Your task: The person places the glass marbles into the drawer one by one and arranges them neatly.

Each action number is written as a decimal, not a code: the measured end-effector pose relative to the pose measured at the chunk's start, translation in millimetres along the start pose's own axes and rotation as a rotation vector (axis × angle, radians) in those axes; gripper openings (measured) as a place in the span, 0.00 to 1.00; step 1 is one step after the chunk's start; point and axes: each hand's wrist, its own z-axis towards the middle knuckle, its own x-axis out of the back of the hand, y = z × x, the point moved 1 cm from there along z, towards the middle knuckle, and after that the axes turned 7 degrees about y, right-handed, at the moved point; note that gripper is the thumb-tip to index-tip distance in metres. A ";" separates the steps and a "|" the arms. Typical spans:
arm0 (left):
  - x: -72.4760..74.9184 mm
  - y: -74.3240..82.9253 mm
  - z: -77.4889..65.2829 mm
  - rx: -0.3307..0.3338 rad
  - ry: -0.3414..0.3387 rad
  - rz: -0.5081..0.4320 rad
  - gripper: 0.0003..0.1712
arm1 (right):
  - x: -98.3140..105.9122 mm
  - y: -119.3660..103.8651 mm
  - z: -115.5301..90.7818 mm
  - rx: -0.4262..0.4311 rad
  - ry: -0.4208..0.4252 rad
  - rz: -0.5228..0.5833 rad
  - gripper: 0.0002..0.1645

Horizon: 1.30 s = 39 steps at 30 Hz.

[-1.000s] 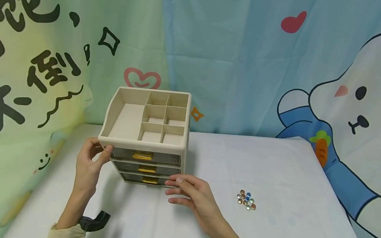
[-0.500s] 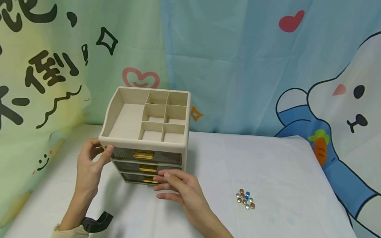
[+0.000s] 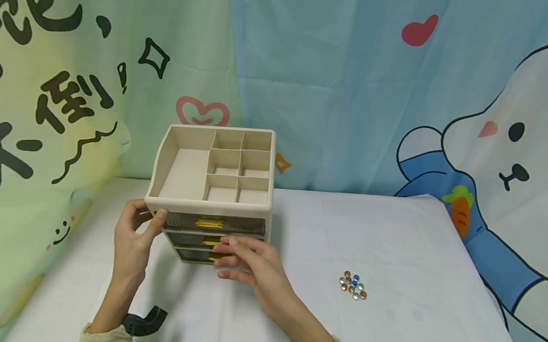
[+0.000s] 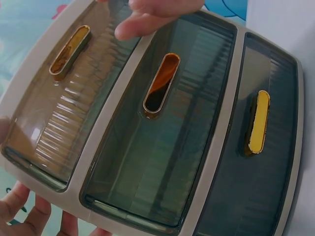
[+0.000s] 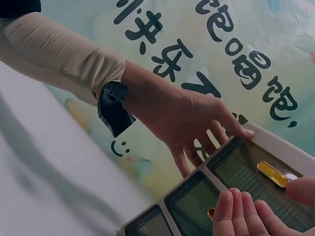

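A cream desktop drawer organizer (image 3: 208, 207) stands on the white table, with an open compartment tray on top and three smoky clear drawers in front. The top drawer (image 4: 74, 98), the middle drawer (image 4: 142, 162) and the bottom drawer (image 4: 246, 187) are all closed, each with a gold handle. My left hand (image 3: 133, 240) grips the organizer's left side, thumb on the front edge and fingers along the side wall. Loosely bent, the fingers of my right hand (image 3: 259, 274) hover before the lower drawers at the right, partly hiding their handles; contact with them is unclear.
A small cluster of glass beads (image 3: 353, 286), amber, blue and clear, lies on the white tablecloth (image 3: 423, 262) to the right. Behind the table hangs a printed curtain (image 3: 321, 87). Dark wrist cameras (image 3: 145, 322) sit on both wrists.
My right hand has moved left and slightly up, from the organizer's lower right corner to before the drawer handles. The left hand keeps its grip; the organizer has shifted very slightly right.
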 end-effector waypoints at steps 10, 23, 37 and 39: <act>-0.2 -0.3 0.1 0.019 -0.003 -0.024 0.11 | -12.9 -4.0 7.9 -0.041 0.044 0.066 0.30; 1.0 -2.5 0.8 0.031 -0.033 -0.034 0.09 | -28.8 -10.4 11.4 -0.053 0.079 0.119 0.31; 6.2 -3.4 3.1 0.031 -0.092 -0.120 0.07 | -33.7 -13.2 12.8 -0.030 0.120 0.081 0.28; 8.4 -3.8 4.3 0.033 -0.113 -0.132 0.08 | -33.4 -13.6 12.6 -0.026 0.122 0.074 0.28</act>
